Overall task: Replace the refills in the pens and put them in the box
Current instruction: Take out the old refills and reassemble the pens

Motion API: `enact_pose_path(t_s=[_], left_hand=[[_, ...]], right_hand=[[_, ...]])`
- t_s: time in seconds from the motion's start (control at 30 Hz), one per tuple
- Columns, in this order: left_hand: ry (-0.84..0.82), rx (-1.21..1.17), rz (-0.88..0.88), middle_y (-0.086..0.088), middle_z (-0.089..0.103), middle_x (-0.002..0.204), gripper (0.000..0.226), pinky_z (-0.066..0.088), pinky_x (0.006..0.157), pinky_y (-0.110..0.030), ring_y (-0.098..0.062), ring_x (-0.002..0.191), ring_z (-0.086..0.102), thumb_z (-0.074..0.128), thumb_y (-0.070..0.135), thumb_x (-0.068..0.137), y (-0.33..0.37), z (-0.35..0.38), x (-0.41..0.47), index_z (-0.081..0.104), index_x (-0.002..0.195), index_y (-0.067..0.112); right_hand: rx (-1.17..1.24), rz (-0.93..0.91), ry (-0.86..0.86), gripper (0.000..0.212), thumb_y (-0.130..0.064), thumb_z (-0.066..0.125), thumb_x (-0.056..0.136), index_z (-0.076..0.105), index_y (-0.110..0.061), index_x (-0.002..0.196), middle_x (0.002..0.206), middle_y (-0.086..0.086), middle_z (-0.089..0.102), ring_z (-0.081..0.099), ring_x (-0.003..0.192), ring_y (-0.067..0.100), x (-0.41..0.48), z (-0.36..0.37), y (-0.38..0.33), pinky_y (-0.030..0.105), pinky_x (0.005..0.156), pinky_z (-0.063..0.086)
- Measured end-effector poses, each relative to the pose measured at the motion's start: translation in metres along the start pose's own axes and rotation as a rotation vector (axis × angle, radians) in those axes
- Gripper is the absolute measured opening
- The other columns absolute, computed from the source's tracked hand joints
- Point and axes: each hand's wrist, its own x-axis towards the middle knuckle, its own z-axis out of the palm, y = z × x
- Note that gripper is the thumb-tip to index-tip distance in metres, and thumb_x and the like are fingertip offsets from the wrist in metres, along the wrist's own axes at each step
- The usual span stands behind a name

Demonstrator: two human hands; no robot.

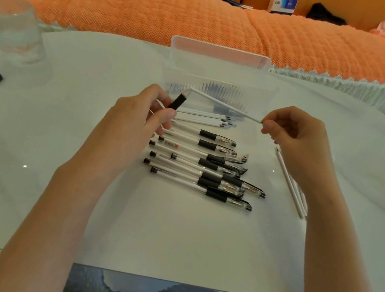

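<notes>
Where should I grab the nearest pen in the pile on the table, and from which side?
Pinch the nearest pen by its clear barrel, left of the black rubber grip, coming from above and the near side. It lies flat with bare table along that side, while neighbouring pens crowd its capped end with their clips.

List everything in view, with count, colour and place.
pens: about ten, clear with black grips, heaped at centre
loose refills: a few, white, just behind the pens
set-aside refills: two or three, white, by the right wrist
box: one, clear, behind the loose refills
glass: one, clear, far left
tissue box: one, white and blue, far back
left hand: grips one pen barrel
right hand: pinches the held refill by its tip
</notes>
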Motion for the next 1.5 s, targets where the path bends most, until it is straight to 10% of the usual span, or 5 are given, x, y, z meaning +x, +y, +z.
enact_pose_path(t_s=[0.47, 0.67, 1.17, 1.5], left_hand=[[0.099, 0.071, 0.034, 0.01, 0.063, 0.08, 0.005, 0.043, 0.072, -0.024, -0.012, 0.081, 0.059, 0.064, 0.026, 0.087, -0.004, -0.006, 0.0, 0.063, 0.091, 0.029], [0.12, 0.136, 0.075, 0.004, 0.065, 0.084, 0.011, 0.047, 0.089, -0.046, -0.017, 0.09, 0.06, 0.07, 0.023, 0.082, -0.009, -0.011, 0.001, 0.068, 0.092, 0.026], [0.062, 0.129, 0.064, 0.01, 0.065, 0.084, 0.01, 0.048, 0.088, -0.038, -0.008, 0.088, 0.061, 0.072, 0.023, 0.08, -0.006, -0.007, -0.001, 0.07, 0.089, 0.027], [-0.101, 0.13, 0.147, 0.019, 0.06, 0.088, 0.017, 0.053, 0.08, -0.032, 0.001, 0.082, 0.057, 0.066, 0.028, 0.085, 0.012, 0.015, -0.006, 0.061, 0.098, 0.039]], right_hand=[[-0.111, -0.015, -0.023, 0.013, -0.003, 0.06, 0.087, 0.063, -0.015, 0.083, 0.072, -0.004, 0.062, 0.052, 0.064, 0.0, -0.002, -0.005, 0.001, 0.006, 0.064, 0.04], [-0.172, -0.03, -0.045, 0.014, -0.003, 0.061, 0.087, 0.063, -0.015, 0.081, 0.073, -0.003, 0.062, 0.049, 0.061, -0.005, -0.003, -0.005, 0.001, 0.004, 0.061, 0.038], [-0.194, -0.042, -0.093, 0.014, -0.007, 0.062, 0.086, 0.065, -0.019, 0.081, 0.075, -0.013, 0.062, 0.051, 0.065, -0.01, -0.005, -0.002, -0.006, 0.001, 0.063, 0.036], [0.044, -0.015, -0.249, 0.01, -0.017, 0.067, 0.086, 0.068, -0.024, 0.079, 0.07, -0.008, 0.067, 0.055, 0.063, -0.001, -0.011, 0.026, -0.028, 0.021, 0.069, 0.048]])
